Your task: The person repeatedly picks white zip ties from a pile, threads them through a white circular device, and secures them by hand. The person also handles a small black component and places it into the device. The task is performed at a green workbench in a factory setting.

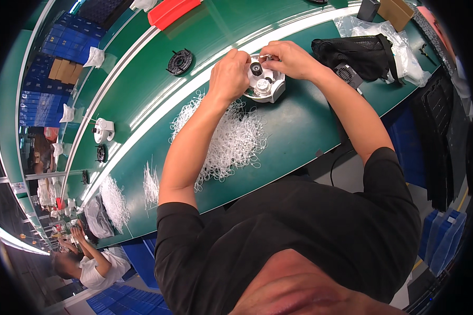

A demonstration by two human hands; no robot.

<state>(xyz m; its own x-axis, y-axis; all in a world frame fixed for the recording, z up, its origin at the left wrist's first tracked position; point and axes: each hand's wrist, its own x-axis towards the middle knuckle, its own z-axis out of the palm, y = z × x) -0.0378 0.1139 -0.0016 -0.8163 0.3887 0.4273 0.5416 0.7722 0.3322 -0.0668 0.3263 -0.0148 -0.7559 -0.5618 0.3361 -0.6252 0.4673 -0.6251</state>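
Note:
On the green bench stands a white round device housing (273, 94) with an open top. Inside it show a black cylinder (256, 69) and a round white part (263, 86). My left hand (230, 76) is at its left far rim, fingers curled in and closed. Across from it my right hand (289, 59) reaches over the far right rim, thumb and fingers pinched close to the black cylinder. Whatever either hand's fingertips grip is too small or hidden to make out. A large heap of thin white looped ties (234, 139) lies beside and below my left forearm.
Behind the bench edge runs a green conveyor belt (136, 86) carrying a black ring-shaped part (180, 62), another white device (103, 130) and a red tray (173, 11). To the right lies a black mesh bag (355, 55) by clear plastic bags (412, 65). A co-worker (92, 265) sits far left.

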